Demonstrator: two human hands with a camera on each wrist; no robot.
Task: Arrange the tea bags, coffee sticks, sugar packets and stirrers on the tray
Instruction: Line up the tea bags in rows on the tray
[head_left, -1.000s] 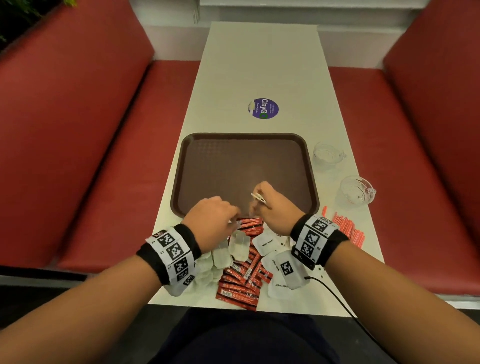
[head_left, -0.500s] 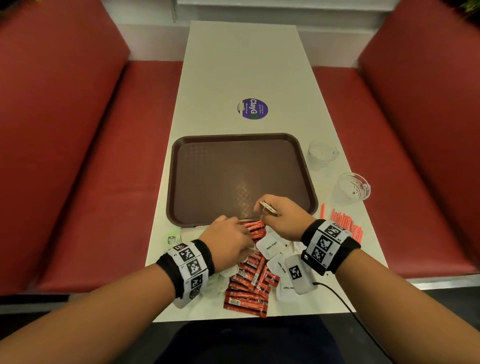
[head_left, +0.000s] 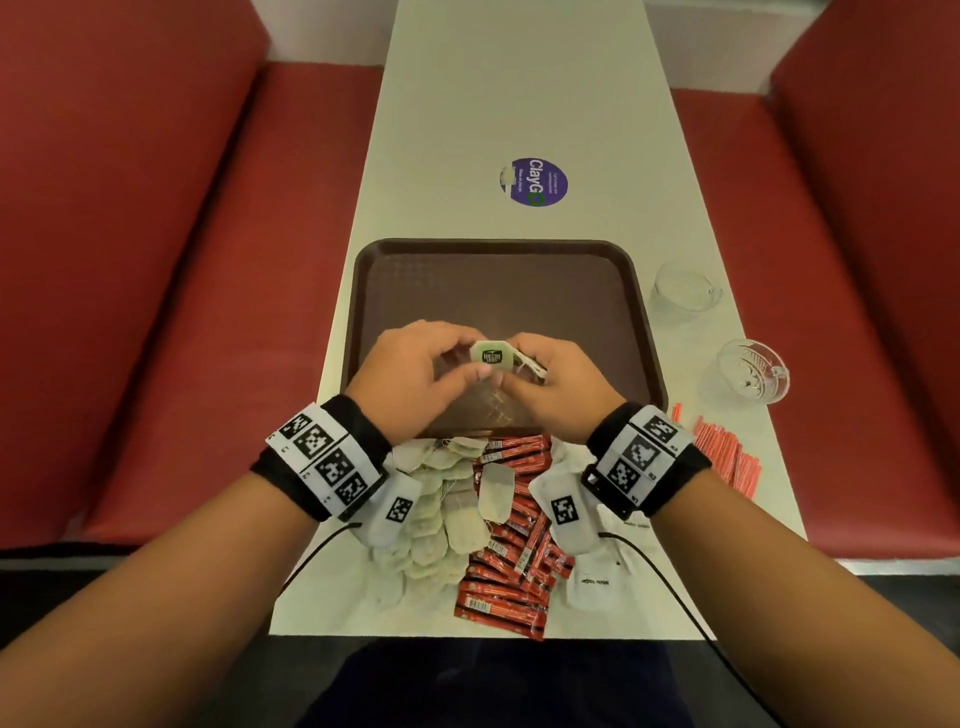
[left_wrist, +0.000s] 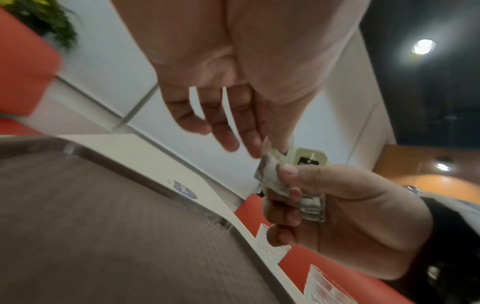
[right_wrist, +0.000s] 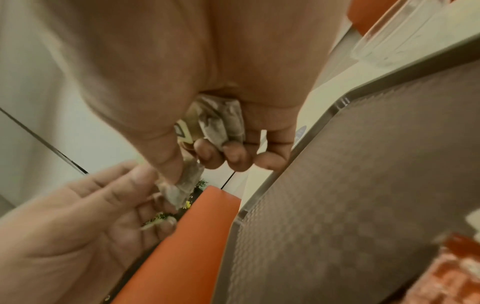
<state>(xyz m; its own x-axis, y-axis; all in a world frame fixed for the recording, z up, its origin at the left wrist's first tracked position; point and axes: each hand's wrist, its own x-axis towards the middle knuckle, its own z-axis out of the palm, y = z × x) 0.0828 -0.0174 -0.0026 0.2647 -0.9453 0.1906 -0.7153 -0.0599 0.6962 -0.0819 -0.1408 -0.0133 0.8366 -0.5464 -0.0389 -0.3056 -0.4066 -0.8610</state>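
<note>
Both hands hover over the near part of the empty brown tray (head_left: 498, 291). My right hand (head_left: 524, 374) is curled round a small bunch of tea bags (right_wrist: 221, 121), thumb pressing one bag (left_wrist: 270, 176). My left hand (head_left: 467, 364) meets it, thumb and forefinger pinching a tea bag by its green tag (head_left: 491, 356); its other fingers are fairly straight. On the table between my wrists lie a pile of tea bags (head_left: 441, 499), red coffee sticks (head_left: 514, 561) and white sugar packets (head_left: 595, 587). Orange stirrers (head_left: 727, 457) lie at the right edge.
Two clear glass cups (head_left: 685, 291) (head_left: 753, 371) stand right of the tray. A purple round sticker (head_left: 535, 182) is on the white table (head_left: 519, 104) beyond the tray. Red benches (head_left: 156, 260) flank both sides.
Both hands have risen from the pile at the table's near edge to above the tray. The left hand has come up with a tea bag and met the right hand.
</note>
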